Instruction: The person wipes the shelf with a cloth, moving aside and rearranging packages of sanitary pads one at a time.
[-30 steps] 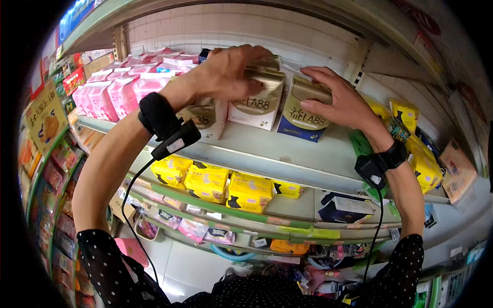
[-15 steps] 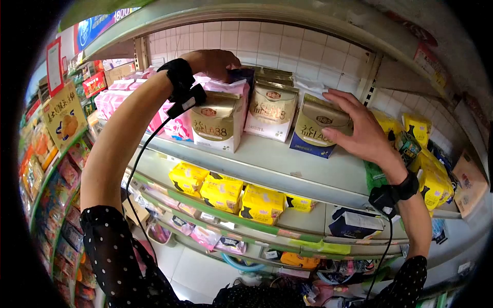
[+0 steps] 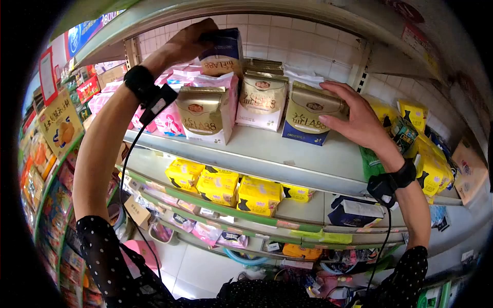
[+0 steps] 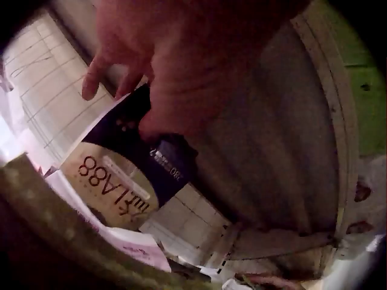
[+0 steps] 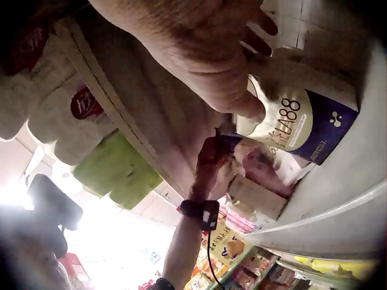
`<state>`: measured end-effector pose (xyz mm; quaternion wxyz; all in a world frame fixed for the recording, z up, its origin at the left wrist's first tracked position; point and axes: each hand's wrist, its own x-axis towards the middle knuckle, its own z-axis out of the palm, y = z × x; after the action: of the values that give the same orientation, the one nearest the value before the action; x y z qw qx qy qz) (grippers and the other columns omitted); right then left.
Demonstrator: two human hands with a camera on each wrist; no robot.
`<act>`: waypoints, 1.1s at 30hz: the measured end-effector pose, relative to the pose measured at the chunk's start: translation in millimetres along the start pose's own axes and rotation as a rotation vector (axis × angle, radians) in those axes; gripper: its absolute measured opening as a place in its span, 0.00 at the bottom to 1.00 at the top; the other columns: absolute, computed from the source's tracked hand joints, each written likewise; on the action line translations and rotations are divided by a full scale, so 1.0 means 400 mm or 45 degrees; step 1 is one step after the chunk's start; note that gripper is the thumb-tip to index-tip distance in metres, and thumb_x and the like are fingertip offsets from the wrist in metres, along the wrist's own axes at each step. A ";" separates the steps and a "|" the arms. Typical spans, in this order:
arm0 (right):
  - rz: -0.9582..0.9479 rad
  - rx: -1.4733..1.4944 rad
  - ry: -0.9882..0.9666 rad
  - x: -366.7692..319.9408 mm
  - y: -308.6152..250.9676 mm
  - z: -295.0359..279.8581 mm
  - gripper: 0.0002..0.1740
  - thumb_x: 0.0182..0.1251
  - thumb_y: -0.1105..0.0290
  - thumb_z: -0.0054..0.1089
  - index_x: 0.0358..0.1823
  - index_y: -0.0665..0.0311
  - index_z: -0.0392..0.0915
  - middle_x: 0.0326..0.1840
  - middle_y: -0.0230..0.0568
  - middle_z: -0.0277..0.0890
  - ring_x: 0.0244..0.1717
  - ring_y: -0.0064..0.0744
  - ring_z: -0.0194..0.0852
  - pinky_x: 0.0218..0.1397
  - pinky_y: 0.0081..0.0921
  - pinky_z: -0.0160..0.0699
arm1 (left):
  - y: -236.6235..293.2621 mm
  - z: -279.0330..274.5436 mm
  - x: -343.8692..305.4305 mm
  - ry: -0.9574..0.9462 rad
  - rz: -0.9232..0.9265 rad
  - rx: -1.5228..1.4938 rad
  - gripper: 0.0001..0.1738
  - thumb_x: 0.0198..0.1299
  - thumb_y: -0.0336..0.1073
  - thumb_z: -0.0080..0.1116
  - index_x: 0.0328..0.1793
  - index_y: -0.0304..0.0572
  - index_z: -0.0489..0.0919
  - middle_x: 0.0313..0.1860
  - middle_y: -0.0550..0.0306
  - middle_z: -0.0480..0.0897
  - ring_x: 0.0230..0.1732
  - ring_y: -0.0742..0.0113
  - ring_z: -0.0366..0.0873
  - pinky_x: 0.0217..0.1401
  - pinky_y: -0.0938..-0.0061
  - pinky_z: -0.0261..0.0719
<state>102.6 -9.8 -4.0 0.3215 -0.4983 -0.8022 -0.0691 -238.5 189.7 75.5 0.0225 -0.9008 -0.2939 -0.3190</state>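
My left hand [image 3: 186, 42] grips a navy and gold pack of sanitary pads [image 3: 223, 54], raised at the back of the shelf with its navy end up. In the left wrist view the thumb presses on the navy part of this pack [image 4: 115, 181]. My right hand [image 3: 354, 114] holds another navy and gold pack [image 3: 307, 117], upright on the shelf, by its right side. Its thumb lies on the front, seen in the right wrist view, and its fingers reach behind. Between the hands stand a white and gold pack [image 3: 262, 100] and a second white and gold pack [image 3: 204, 115].
Pink packs [image 3: 169, 120] line the shelf at the left. Yellow packs [image 3: 426, 159] sit at the right end, and more yellow packs [image 3: 218, 186] fill the shelf below. An upper shelf [image 3: 308, 15] hangs over the hands. A tiled wall [image 3: 303, 38] closes the back.
My left hand moved left from above the middle packs, reached behind the front row, and raised a navy and gold pack. My right hand stays at the right-hand pack.
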 end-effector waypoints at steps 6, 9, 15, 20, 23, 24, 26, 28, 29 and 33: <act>0.067 0.036 -0.025 0.002 -0.016 0.011 0.34 0.58 0.60 0.65 0.65 0.66 0.66 0.64 0.53 0.68 0.65 0.48 0.66 0.68 0.35 0.64 | 0.013 0.039 -0.081 0.526 0.172 -0.207 0.15 0.64 0.27 0.53 0.57 0.37 0.71 0.49 0.45 0.80 0.51 0.60 0.79 0.55 0.69 0.75; 0.140 0.110 -0.048 0.005 -0.017 0.013 0.35 0.58 0.61 0.65 0.66 0.66 0.65 0.63 0.53 0.69 0.63 0.46 0.69 0.66 0.34 0.66 | 0.042 0.029 -0.101 0.690 0.181 -0.114 0.19 0.63 0.28 0.55 0.60 0.36 0.70 0.52 0.44 0.80 0.53 0.57 0.79 0.57 0.67 0.75; 0.250 0.294 -0.073 0.003 0.003 0.020 0.37 0.58 0.60 0.65 0.67 0.66 0.63 0.64 0.54 0.69 0.64 0.44 0.68 0.67 0.34 0.66 | 0.098 0.052 -0.108 0.710 0.363 -0.362 0.20 0.65 0.30 0.54 0.63 0.36 0.70 0.53 0.42 0.79 0.55 0.55 0.78 0.59 0.68 0.75; 0.156 0.139 -0.019 0.005 0.020 0.016 0.44 0.53 0.55 0.69 0.70 0.64 0.62 0.66 0.54 0.67 0.68 0.45 0.64 0.70 0.34 0.62 | 0.214 0.059 -0.138 0.597 0.292 -0.762 0.19 0.67 0.35 0.54 0.61 0.35 0.70 0.49 0.52 0.80 0.52 0.66 0.75 0.59 0.72 0.73; 0.121 0.077 0.013 -0.005 -0.029 -0.003 0.45 0.51 0.57 0.69 0.70 0.65 0.61 0.67 0.55 0.66 0.69 0.46 0.63 0.72 0.34 0.60 | 0.246 0.062 -0.154 0.417 0.258 -0.838 0.19 0.67 0.36 0.55 0.59 0.34 0.71 0.48 0.52 0.80 0.51 0.67 0.75 0.57 0.74 0.72; 0.114 0.056 0.025 -0.008 -0.047 -0.009 0.45 0.51 0.58 0.69 0.70 0.65 0.61 0.67 0.55 0.66 0.69 0.46 0.62 0.72 0.34 0.59 | 0.255 0.067 -0.155 0.397 0.272 -0.856 0.18 0.67 0.37 0.56 0.57 0.33 0.71 0.48 0.52 0.80 0.51 0.68 0.75 0.57 0.74 0.72; 0.051 0.094 0.044 -0.009 -0.046 -0.014 0.45 0.50 0.62 0.68 0.70 0.66 0.60 0.68 0.55 0.65 0.69 0.46 0.62 0.73 0.34 0.58 | 0.273 0.073 -0.163 0.379 0.254 -0.849 0.17 0.67 0.37 0.56 0.56 0.33 0.72 0.47 0.52 0.80 0.50 0.69 0.74 0.57 0.74 0.72; -0.002 0.160 0.081 -0.008 -0.049 -0.022 0.44 0.49 0.66 0.67 0.70 0.67 0.60 0.68 0.54 0.65 0.69 0.45 0.63 0.73 0.34 0.58 | 0.290 0.077 -0.167 0.376 0.265 -0.838 0.16 0.67 0.37 0.56 0.54 0.32 0.72 0.45 0.53 0.79 0.49 0.70 0.74 0.56 0.74 0.72; -0.023 0.205 0.108 -0.007 -0.058 -0.033 0.43 0.48 0.68 0.65 0.70 0.67 0.60 0.68 0.53 0.65 0.68 0.44 0.64 0.73 0.34 0.58 | 0.295 0.079 -0.166 0.376 0.272 -0.854 0.17 0.67 0.37 0.56 0.55 0.32 0.71 0.45 0.53 0.79 0.49 0.70 0.74 0.56 0.75 0.72; -0.113 0.533 0.200 -0.017 -0.131 -0.062 0.43 0.52 0.71 0.66 0.71 0.66 0.57 0.65 0.51 0.67 0.65 0.39 0.67 0.71 0.34 0.62 | 0.328 0.088 -0.172 0.413 0.237 -1.026 0.18 0.67 0.37 0.56 0.54 0.30 0.70 0.45 0.55 0.79 0.47 0.72 0.74 0.53 0.77 0.73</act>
<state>71.5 -51.5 22.6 0.4761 -0.3779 -0.7927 0.0464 -190.6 53.9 26.4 -0.2560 -0.7985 -0.0562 -0.5419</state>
